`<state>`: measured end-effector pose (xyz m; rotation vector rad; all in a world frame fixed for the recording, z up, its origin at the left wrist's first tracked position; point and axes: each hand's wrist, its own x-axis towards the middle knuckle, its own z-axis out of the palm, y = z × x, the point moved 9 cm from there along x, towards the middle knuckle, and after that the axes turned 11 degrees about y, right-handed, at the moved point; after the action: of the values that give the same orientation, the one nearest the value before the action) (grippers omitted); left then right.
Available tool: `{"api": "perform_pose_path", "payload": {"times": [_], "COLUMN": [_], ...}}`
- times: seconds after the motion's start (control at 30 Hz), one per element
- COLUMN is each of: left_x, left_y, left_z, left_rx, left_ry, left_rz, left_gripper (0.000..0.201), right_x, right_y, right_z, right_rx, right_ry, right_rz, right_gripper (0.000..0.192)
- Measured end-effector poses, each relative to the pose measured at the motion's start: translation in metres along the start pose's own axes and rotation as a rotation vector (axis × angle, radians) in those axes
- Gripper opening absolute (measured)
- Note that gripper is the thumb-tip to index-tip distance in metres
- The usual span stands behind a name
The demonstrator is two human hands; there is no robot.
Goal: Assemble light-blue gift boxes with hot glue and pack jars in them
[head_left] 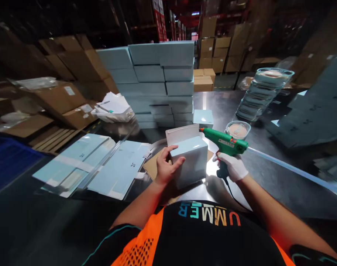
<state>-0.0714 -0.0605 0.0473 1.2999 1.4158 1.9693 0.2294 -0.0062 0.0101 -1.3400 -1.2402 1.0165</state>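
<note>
On the steel worktable [268, 177], a pale blue carton [191, 159] stands just in front of the person, its white flap [182, 133] raised at the back. The bare left hand [166, 167] grips the carton's near left corner, thumb lying across the top face and the other fingers wrapped around the side, slightly spread. The right hand [232, 166], in a white glove, is closed around the handle of a green hot glue gun [225, 143], index finger at the trigger; the nozzle points left and sits right at the upper right edge of the raised flap, whether touching it cannot be told. A black cord runs down from the gun's handle toward the person's body. Under the carton lies a brown cardboard sheet [151, 165]. Flat, unfolded blue carton blanks [102, 166] lie spread to the left. Behind stands a tall stack of finished blue boxes [160, 81], with 1 small blue box [203, 118] at its foot. Just beyond the gun sits a clear lidded tub [238, 129], and farther right a stack of clear tubs [264, 92] leans.
</note>
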Motion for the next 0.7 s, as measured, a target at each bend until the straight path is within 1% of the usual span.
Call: {"api": "perform_pose_path", "payload": {"times": [0.1, 0.13, 0.2, 0.3, 0.37, 0.4, 0.47, 0.5, 0.57, 0.63, 0.7], "left_x": [0.004, 0.005, 0.007, 0.009, 0.009, 0.009, 0.007, 0.005, 0.002, 0.001, 0.0], "left_y": [-0.006, -0.008, -0.01, -0.013, -0.013, -0.013, -0.013, -0.015, -0.019, -0.022, -0.02], "left_z": [-0.003, -0.005, -0.009, -0.012, -0.011, -0.009, -0.004, 0.0, 0.005, 0.008, 0.007], "left_rx": [-0.04, -0.041, -0.051, -0.082, -0.083, -0.081, -0.084, -0.088, -0.093, -0.087, -0.089], "left_ry": [0.01, 0.016, 0.022, 0.01, -0.011, -0.028, -0.07, -0.099, -0.16, -0.2, -0.199], "left_rz": [-0.061, -0.069, -0.078, -0.071, -0.035, -0.009, 0.033, 0.052, 0.083, 0.14, 0.249], "left_gripper": [0.064, 0.065, 0.066, 0.069, 0.071, 0.07, 0.069, 0.067, 0.063, 0.06, 0.059], "right_x": [0.008, 0.012, 0.021, 0.033, 0.034, 0.033, 0.026, 0.022, 0.014, 0.009, 0.008], "right_y": [0.023, 0.029, 0.035, 0.023, 0.007, -0.003, -0.025, -0.035, -0.052, -0.061, -0.06], "right_z": [0.007, 0.006, -0.004, -0.024, -0.024, -0.017, 0.01, 0.027, 0.056, 0.069, 0.069], "right_rx": [0.016, -0.022, -0.135, -0.238, -0.218, -0.168, -0.013, 0.054, 0.097, 0.035, 0.014], "right_ry": [-0.069, -0.071, -0.031, 0.065, 0.092, 0.083, -0.002, -0.064, -0.161, -0.182, -0.172], "right_rz": [0.146, 0.161, 0.131, 0.005, -0.046, -0.065, -0.093, -0.113, -0.175, -0.269, -0.343], "right_gripper": [0.055, 0.06, 0.064, 0.059, 0.056, 0.058, 0.062, 0.06, 0.046, 0.034, 0.036]}}
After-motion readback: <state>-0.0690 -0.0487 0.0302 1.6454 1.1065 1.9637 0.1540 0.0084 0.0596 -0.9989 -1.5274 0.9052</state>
